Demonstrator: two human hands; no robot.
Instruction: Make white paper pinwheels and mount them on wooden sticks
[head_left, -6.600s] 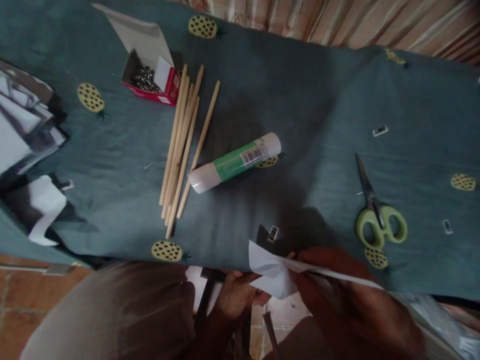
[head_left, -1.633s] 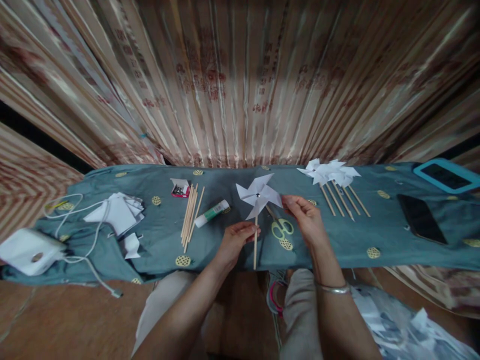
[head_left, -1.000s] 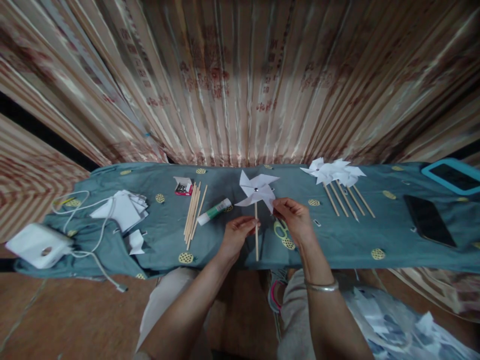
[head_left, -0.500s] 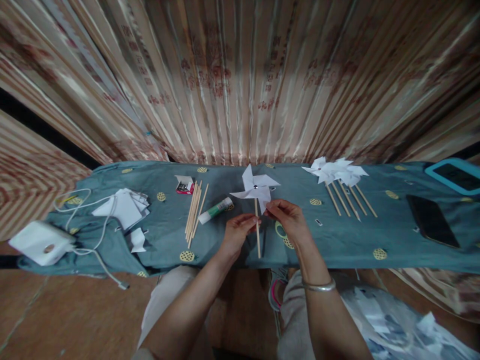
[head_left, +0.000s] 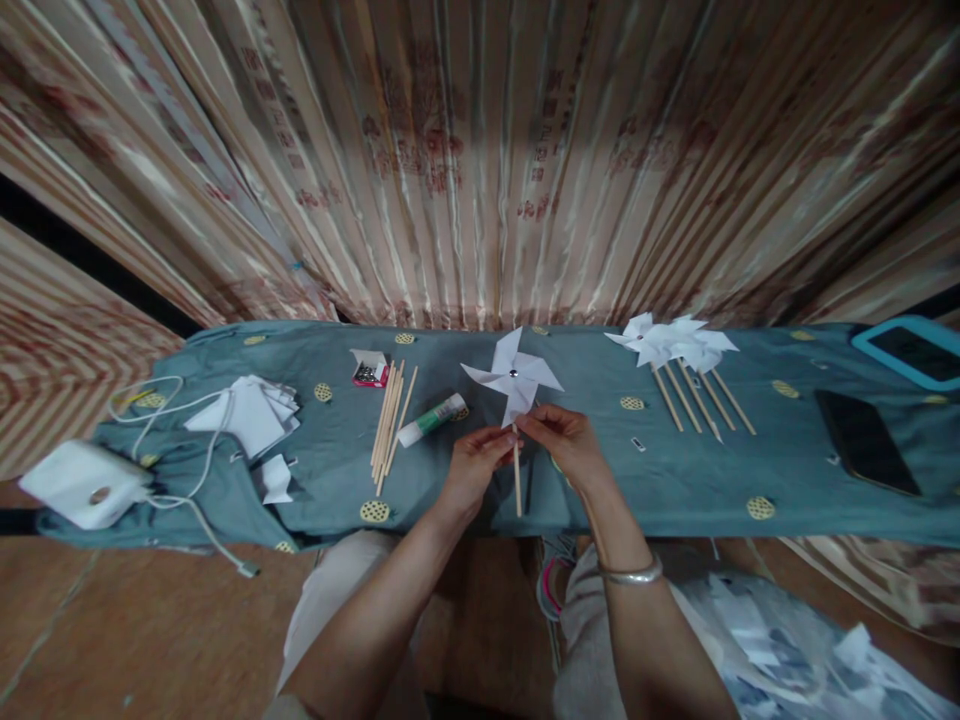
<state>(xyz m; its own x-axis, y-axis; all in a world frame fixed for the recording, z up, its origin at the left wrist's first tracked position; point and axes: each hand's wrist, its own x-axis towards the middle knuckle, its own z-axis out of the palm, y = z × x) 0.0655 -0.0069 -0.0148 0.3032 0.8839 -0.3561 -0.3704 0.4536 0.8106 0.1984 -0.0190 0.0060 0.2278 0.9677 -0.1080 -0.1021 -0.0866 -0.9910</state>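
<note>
A white paper pinwheel [head_left: 531, 371] with a shiny pin at its centre is fixed to a thin wooden stick [head_left: 517, 485], held upright over the cloth-covered table. My left hand [head_left: 475, 468] pinches the stick just below the blades. The fingertips of my right hand [head_left: 564, 442] are closed at the tip of the lowest blade, close beside the left fingers. Left of my hands lie a green and white glue stick [head_left: 433, 420], a bundle of wooden sticks [head_left: 386, 422] and a small open box of pins [head_left: 370, 370].
Several finished pinwheels [head_left: 686, 345] lie to the right, near a black phone [head_left: 866, 440] and a blue-framed device [head_left: 911, 352]. Paper pieces [head_left: 251, 418] and a white charger [head_left: 86, 485] with cables occupy the left. A curtain [head_left: 480, 170] hangs behind the table [head_left: 705, 490].
The pinwheel's blades have turned on the pin. My right hand has moved left, from a blade at the right of the stick to directly in front of it. My left hand stays put.
</note>
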